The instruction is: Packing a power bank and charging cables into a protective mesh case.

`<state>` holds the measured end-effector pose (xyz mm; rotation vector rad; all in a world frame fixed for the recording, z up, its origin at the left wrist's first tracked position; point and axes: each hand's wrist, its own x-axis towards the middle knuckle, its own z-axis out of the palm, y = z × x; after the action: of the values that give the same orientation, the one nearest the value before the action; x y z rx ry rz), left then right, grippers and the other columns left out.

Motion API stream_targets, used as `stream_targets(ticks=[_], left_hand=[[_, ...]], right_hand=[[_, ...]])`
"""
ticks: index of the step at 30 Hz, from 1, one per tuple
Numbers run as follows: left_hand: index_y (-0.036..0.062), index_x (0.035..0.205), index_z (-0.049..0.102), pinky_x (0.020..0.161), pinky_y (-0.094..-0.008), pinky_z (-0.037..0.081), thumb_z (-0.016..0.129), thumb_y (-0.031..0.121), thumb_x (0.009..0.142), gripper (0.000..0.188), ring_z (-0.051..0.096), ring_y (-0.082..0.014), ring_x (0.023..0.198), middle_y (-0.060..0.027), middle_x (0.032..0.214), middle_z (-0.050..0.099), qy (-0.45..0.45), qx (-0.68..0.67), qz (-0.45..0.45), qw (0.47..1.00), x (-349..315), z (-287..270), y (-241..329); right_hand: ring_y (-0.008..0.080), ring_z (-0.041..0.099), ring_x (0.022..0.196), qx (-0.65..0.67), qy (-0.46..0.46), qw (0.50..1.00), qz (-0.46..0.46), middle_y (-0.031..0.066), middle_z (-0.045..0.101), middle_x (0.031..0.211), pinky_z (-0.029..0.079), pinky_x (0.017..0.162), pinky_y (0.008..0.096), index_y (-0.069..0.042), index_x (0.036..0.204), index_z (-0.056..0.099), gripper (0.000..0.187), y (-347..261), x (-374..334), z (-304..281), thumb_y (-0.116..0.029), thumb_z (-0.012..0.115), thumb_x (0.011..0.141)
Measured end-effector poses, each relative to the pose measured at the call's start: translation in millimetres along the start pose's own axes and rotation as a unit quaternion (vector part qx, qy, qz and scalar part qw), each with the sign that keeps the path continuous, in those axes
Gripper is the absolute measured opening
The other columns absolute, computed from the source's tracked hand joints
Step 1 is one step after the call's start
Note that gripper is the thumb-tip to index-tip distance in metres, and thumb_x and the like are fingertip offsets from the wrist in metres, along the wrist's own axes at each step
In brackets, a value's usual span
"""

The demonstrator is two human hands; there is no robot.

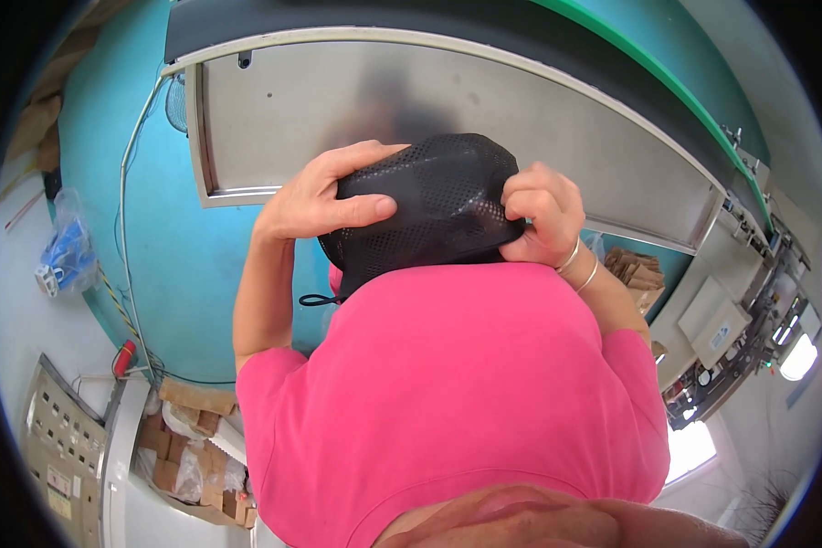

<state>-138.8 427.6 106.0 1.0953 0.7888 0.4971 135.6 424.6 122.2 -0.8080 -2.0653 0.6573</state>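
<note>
A black perforated pouch (429, 201), rounded and bulging, is held up close against my pink shirt. A thin black loop (318, 300) hangs from its lower left corner. My left hand (338, 192) grips the pouch's left end, thumb across the front and fingers over the top. At the other end my right hand (546, 210) pinches the pouch's edge with curled fingers. Something pale shows faintly through the mesh near the right hand; I cannot make out what is inside.
Beyond the pouch stands a metal-topped workbench (292, 100) with a raised rim and a dark belt (356, 16) behind it. Cardboard boxes (192, 457) sit on the left, a carton of brown cardboard (637, 272) on the right. A blue item in clear plastic (67, 251) is at the far left.
</note>
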Motion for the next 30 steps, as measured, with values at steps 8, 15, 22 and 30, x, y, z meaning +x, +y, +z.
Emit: stream_targets(ticks=[8,15,22,30], left_hand=[[-0.0048,0.130,0.052,0.098,-0.0292,0.041,0.064,0.037,0.090,0.059,0.053,-0.0165,0.111,-0.0099,0.120,0.060,0.013,-0.062,-0.062,0.996,5.6,-11.7,-23.8],[-0.0042,0.124,0.056,0.087,-0.0261,0.048,0.051,0.047,0.096,0.059,0.058,-0.0123,0.099,-0.0090,0.114,0.063,0.024,-0.194,-0.122,0.973,22.6,-17.6,-54.5],[-0.0024,0.116,0.060,0.079,-0.0228,0.048,0.048,0.051,0.096,0.058,0.058,-0.0082,0.088,-0.0045,0.104,0.065,0.065,-0.165,-0.186,0.966,28.9,-26.4,-72.5],[-0.0011,0.128,0.053,0.090,-0.0257,0.047,0.042,0.050,0.098,0.060,0.059,-0.0107,0.100,-0.0078,0.117,0.063,0.016,-0.169,-0.202,0.965,34.4,-37.0,-84.8]], right_hand=[[0.0257,0.057,0.061,0.049,-0.039,0.991,0.117,0.0073,0.056,0.074,0.047,0.054,0.0314,-0.005,0.077,0.052,0.026,-1.9,28.4,-0.3,0.007,0.057,0.054],[0.0154,0.052,0.061,0.041,-0.131,0.967,0.214,0.0034,0.057,0.074,0.045,0.057,0.0281,-0.005,0.085,0.056,0.023,31.6,52.9,30.2,0.000,0.061,0.063],[0.0182,0.057,0.068,0.082,-0.208,0.938,0.264,0.0053,0.063,0.079,0.048,0.066,0.0325,-0.004,0.089,0.059,0.022,57.1,64.2,49.0,-0.004,0.064,0.068],[0.0205,0.064,0.080,0.087,-0.278,0.914,0.282,0.0094,0.067,0.089,0.051,0.073,0.0318,-0.001,0.094,0.061,0.028,71.1,71.2,51.9,-0.003,0.067,0.067]])
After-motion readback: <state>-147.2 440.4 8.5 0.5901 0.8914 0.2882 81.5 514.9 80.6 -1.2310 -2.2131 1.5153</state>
